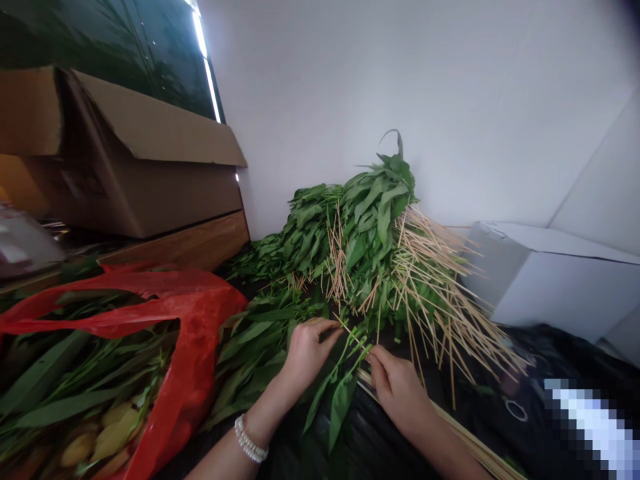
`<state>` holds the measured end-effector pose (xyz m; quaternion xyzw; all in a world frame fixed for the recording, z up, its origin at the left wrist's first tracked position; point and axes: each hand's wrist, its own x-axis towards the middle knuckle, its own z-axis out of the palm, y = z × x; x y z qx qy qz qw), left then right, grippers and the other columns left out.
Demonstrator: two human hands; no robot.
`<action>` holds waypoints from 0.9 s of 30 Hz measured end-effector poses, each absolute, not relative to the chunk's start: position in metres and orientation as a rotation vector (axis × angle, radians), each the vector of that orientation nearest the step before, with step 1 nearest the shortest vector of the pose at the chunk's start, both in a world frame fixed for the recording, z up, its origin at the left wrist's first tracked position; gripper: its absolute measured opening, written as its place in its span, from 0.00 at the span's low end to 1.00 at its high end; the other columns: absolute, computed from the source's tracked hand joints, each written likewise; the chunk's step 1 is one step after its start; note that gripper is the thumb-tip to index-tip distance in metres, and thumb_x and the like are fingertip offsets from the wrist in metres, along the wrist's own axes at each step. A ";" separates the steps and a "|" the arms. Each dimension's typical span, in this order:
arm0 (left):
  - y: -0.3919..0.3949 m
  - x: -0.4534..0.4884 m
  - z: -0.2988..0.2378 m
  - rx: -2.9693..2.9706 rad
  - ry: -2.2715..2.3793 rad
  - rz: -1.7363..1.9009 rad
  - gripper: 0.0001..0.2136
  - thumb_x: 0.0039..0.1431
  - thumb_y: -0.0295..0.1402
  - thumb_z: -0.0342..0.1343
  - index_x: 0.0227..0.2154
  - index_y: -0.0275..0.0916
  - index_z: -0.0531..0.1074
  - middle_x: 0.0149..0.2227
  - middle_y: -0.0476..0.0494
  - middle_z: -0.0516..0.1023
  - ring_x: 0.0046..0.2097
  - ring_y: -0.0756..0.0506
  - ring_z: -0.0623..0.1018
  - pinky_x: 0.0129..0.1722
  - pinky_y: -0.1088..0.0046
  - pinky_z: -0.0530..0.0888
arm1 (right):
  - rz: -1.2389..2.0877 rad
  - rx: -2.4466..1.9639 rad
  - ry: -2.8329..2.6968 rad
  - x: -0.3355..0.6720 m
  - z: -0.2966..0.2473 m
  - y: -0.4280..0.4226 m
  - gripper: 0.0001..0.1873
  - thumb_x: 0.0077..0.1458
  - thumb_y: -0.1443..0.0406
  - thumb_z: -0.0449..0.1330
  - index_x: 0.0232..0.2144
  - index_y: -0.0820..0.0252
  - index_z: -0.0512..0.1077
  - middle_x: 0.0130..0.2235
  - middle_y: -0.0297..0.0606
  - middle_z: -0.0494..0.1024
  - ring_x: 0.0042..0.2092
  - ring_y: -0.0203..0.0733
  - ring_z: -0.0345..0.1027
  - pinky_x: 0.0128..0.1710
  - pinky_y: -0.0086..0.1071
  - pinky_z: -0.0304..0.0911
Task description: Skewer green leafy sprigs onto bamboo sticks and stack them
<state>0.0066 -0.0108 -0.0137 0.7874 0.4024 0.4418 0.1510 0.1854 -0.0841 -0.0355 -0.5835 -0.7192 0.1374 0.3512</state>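
Left hand (306,350) pinches leafy stems (342,403) by the far tip of a thin pale stick (353,335); right hand (403,387) grips its near end. Bright green, the stems cross the stick, narrow pointed leaves drooping, near centre, before a far heap of bundled greens (383,200).

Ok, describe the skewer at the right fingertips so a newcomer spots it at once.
Find the white wall, then the leafy pile with pale sticks fanning out before it. Just nearer the camera, the thin skewer slants from beside the left hand down to the right hand, which pinches it. Unlike the piled sticks, it lies between the hands, with green stems across it.
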 end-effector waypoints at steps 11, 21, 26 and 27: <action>-0.020 0.007 -0.001 1.994 1.003 1.202 0.12 0.58 0.36 0.52 0.32 0.37 0.78 0.33 0.45 0.80 0.36 0.46 0.78 0.37 0.74 0.71 | 0.450 -1.423 -1.802 0.186 -0.019 -0.090 0.13 0.61 0.61 0.44 0.25 0.56 0.60 0.20 0.28 0.62 0.24 0.35 0.59 0.27 0.27 0.52; 0.015 -0.017 -0.009 1.674 1.240 1.379 0.18 0.57 0.43 0.49 0.31 0.34 0.77 0.26 0.44 0.79 0.29 0.46 0.75 0.30 0.74 0.70 | 1.431 -0.998 -1.142 0.236 -0.002 -0.106 0.11 0.45 0.56 0.59 0.29 0.57 0.69 0.18 0.28 0.66 0.15 0.29 0.50 0.15 0.26 0.41; 0.013 -0.019 -0.015 2.059 1.371 1.067 0.07 0.50 0.33 0.56 0.29 0.40 0.78 0.31 0.46 0.79 0.34 0.45 0.76 0.35 0.73 0.68 | 1.612 -0.831 -1.070 0.251 -0.002 -0.107 0.10 0.41 0.56 0.60 0.20 0.54 0.68 0.15 0.30 0.64 0.16 0.33 0.53 0.17 0.29 0.47; 0.012 -0.020 -0.017 2.139 1.386 0.966 0.06 0.49 0.32 0.57 0.29 0.41 0.78 0.31 0.46 0.79 0.35 0.45 0.75 0.35 0.73 0.68 | 1.610 -0.821 -1.040 0.251 -0.002 -0.106 0.09 0.40 0.56 0.61 0.19 0.53 0.67 0.15 0.30 0.65 0.16 0.34 0.53 0.17 0.29 0.47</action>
